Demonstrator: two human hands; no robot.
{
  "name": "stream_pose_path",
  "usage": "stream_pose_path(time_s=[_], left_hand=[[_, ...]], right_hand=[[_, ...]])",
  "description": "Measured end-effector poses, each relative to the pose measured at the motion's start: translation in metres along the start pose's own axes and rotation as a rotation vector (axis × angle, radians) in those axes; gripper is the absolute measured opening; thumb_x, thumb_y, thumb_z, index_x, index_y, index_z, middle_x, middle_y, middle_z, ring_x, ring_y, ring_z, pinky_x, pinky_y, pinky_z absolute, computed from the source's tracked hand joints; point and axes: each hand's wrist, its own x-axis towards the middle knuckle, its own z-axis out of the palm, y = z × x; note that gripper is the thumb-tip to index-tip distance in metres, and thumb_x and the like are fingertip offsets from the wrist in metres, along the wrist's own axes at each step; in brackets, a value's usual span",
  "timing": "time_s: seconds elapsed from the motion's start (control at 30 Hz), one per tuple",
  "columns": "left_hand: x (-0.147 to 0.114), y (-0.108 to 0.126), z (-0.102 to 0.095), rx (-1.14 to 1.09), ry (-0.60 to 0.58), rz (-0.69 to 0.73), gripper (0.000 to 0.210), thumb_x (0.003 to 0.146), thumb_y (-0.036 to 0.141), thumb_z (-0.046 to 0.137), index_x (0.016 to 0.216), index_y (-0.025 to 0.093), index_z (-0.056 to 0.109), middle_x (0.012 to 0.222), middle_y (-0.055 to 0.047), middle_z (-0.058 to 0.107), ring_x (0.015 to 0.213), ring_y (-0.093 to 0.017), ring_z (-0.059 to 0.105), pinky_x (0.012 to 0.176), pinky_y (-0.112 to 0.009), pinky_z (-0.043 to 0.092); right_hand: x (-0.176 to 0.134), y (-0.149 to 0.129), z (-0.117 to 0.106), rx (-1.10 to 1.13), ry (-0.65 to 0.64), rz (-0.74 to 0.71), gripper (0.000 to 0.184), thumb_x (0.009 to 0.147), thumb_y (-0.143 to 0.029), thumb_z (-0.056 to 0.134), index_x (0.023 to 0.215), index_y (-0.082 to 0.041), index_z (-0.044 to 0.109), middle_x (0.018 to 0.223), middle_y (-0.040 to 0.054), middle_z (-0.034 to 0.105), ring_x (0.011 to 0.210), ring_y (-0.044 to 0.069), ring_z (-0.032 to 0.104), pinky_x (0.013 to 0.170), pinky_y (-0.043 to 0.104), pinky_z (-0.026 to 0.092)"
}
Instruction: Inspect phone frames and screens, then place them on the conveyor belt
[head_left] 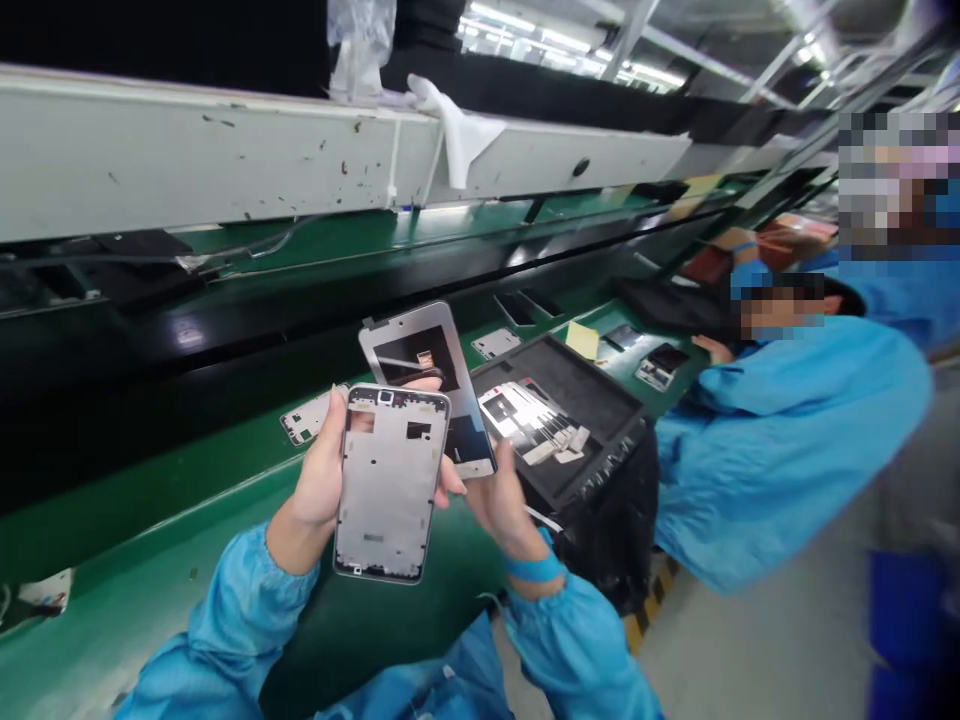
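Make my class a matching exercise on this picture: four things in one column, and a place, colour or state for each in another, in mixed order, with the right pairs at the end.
Things
1. Front frame
2. Panel behind it
3. Tray
4. Slip

Descriptions
A. Yellow
B. In the right hand
C. Black, with flat parts in it
D. In the left hand

Right pairs: 1-D, 2-B, 3-C, 4-A
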Motion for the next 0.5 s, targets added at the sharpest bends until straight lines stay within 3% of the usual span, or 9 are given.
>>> stream_pose_path(time_s=[0.07, 0.17, 0.23, 0.3, 0.4, 0.5], left_hand=[[-0.002, -0.003, 0.005, 0.000, -0.019, -0.023, 0.089, 0.104, 0.080, 0.034, 0.162, 0.016, 0.052, 0.094, -0.018, 0.082, 0.079, -0.030, 0.079, 0.078, -0.039, 0.060], [-0.007, -0.005, 0.012, 0.006, -0.005, -0.002, 0.084, 0.101, 0.081, 0.044, 0.158, 0.021, 0.058, 0.095, -0.016, 0.083, 0.079, -0.030, 0.079, 0.077, -0.040, 0.061], [-0.011, -0.004, 0.016, 0.015, 0.017, 0.047, 0.079, 0.100, 0.079, 0.050, 0.155, 0.024, 0.063, 0.099, -0.014, 0.083, 0.080, -0.031, 0.079, 0.076, -0.040, 0.062], [-0.014, -0.003, 0.021, 0.010, 0.034, 0.100, 0.073, 0.099, 0.078, 0.054, 0.149, 0.027, 0.070, 0.115, -0.014, 0.083, 0.081, -0.031, 0.078, 0.075, -0.042, 0.062], [-0.018, -0.004, 0.025, -0.009, 0.089, 0.152, 0.067, 0.094, 0.078, 0.061, 0.139, 0.030, 0.077, 0.143, -0.013, 0.074, 0.080, -0.031, 0.078, 0.074, -0.046, 0.064], [-0.020, -0.006, 0.028, -0.022, 0.127, 0.153, 0.065, 0.092, 0.077, 0.066, 0.135, 0.030, 0.079, 0.138, -0.014, 0.076, 0.080, -0.032, 0.077, 0.070, -0.046, 0.064]], right_hand=[[-0.004, -0.030, -0.003, 0.152, -0.137, 0.013, 0.070, 0.103, -0.084, 0.033, 0.115, -0.025, 0.068, 0.070, -0.0002, 0.062, 0.059, 0.021, 0.065, 0.067, 0.039, 0.063], [-0.010, -0.055, -0.001, 0.246, -0.304, -0.001, 0.050, 0.102, -0.071, 0.059, 0.091, -0.024, 0.068, 0.059, -0.0055, 0.051, 0.049, 0.016, 0.059, 0.063, 0.035, 0.063], [-0.018, -0.057, 0.000, 0.274, -0.226, -0.021, 0.045, 0.101, -0.069, 0.063, 0.099, -0.024, 0.072, 0.062, -0.0043, 0.055, 0.050, 0.017, 0.060, 0.062, 0.037, 0.064], [-0.027, -0.050, -0.002, 0.240, -0.104, -0.038, 0.051, 0.104, -0.070, 0.055, 0.118, -0.025, 0.073, 0.073, 0.0014, 0.068, 0.056, 0.021, 0.065, 0.064, 0.043, 0.066], [-0.042, -0.036, -0.014, 0.132, -0.011, -0.081, 0.073, 0.107, -0.075, 0.027, 0.135, -0.024, 0.071, 0.101, 0.0147, 0.079, 0.084, 0.031, 0.077, 0.078, 0.053, 0.069], [-0.051, -0.027, -0.029, 0.081, 0.091, -0.143, 0.078, 0.107, -0.074, 0.016, 0.140, -0.029, 0.070, 0.120, 0.0174, 0.079, 0.110, 0.036, 0.077, 0.089, 0.055, 0.069]])
